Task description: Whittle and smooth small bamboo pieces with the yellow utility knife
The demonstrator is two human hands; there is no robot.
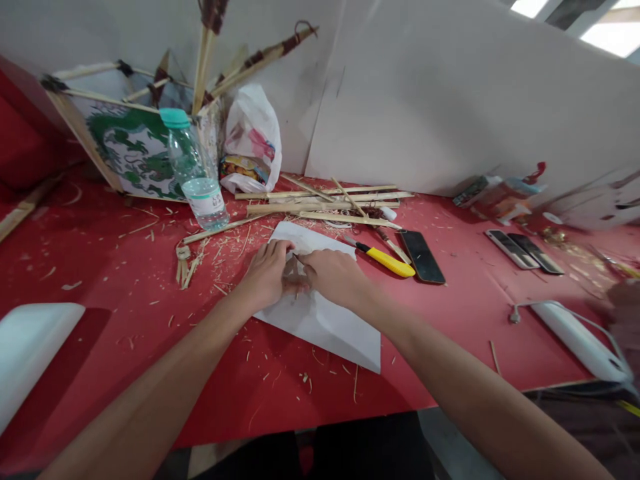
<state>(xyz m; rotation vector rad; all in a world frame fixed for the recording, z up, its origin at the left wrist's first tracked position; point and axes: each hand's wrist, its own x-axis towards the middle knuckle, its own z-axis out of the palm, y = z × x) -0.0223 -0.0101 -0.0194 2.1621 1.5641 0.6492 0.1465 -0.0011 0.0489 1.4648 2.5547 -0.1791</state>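
Left hand: fingers bent, set over white paper sheet. Right hand: fingers curled inward, just beside the left. Between both: small dark piece, blurred; cannot tell whether pinched by either hand. Directly below: the same sheet, laid at an angle on red table. Near far right corner of sheet: yellow utility knife, handle toward the right; next to handle, black phone. Beyond sheet: loose pile of bamboo strips, shavings scattered around. Farther left: clear bottle, turquoise cap fitted, partly filled. Behind bottle: dragon-printed frame; to the right, white plastic bag.
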